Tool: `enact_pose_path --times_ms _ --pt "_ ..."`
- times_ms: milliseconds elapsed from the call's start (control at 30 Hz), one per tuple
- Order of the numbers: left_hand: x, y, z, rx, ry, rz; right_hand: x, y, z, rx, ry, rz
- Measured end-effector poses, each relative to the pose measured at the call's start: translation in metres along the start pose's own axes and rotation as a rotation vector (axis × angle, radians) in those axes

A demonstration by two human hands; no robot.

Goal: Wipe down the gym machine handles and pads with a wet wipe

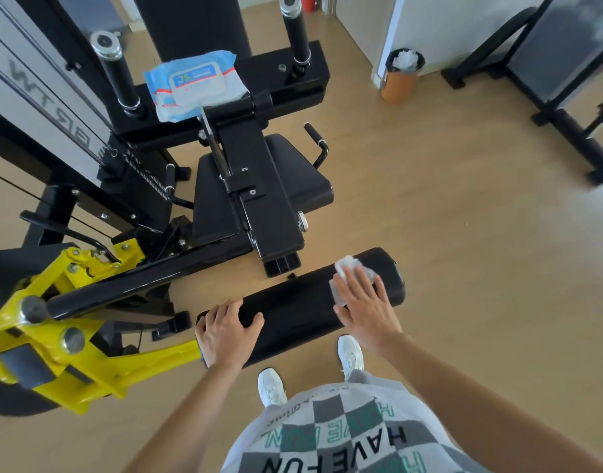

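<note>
Checkered shirt [344, 431] above roller pad [293, 302], wood floor [464, 233], orange bin [399, 81].

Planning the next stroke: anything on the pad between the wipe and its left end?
Only the left hand, holding the roller pad at that end. Between it and the wet wipe under the right hand, the pad is bare.

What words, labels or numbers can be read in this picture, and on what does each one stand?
"HAVE FUN": on the shirt, in black and again in green.
"75": on the wipes pack label; its other print is blurred.
Large grey letters on the machine's white side panel: tilted, not surely readable.
Small print near the shirt's hem: too small.
</note>
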State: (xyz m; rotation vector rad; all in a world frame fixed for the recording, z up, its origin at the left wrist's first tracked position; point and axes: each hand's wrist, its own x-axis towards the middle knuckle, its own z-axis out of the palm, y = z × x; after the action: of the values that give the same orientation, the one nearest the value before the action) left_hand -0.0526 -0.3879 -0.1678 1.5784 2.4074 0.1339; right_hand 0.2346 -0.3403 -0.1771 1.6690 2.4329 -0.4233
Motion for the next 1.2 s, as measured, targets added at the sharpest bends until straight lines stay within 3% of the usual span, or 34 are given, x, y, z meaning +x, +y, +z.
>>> enact_pose_path --times_ms 133,233,533,700,967,1067,1200 --pt "-0.006 -0.002 -0.001 0.044 0.002 0.007 0.007 0.031 -0.008 0.071 0.026 0.236" --pt "-0.012 -0.009 0.001 0.062 0.031 0.053 0.009 0.03 -0.01 0.097 0.041 0.276" --pt "-0.019 -0.017 0.006 0.036 0.083 0.102 0.008 -0.062 0.01 0.056 -0.061 -0.159" --pt "-0.031 -0.026 0.011 0.001 0.15 0.141 0.007 -0.06 0.006 0.0 -0.048 -0.336" --pt "-0.052 -0.041 0.015 -0.149 0.181 0.167 0.0 0.006 0.002 -0.01 0.056 0.066" --pt "-0.058 -0.05 0.014 -0.282 0.23 0.102 0.001 -0.01 0.004 0.036 0.055 0.015" --pt "-0.06 -0.064 0.005 -0.473 0.229 -0.195 0.005 -0.054 0.01 0.018 -0.019 -0.186"
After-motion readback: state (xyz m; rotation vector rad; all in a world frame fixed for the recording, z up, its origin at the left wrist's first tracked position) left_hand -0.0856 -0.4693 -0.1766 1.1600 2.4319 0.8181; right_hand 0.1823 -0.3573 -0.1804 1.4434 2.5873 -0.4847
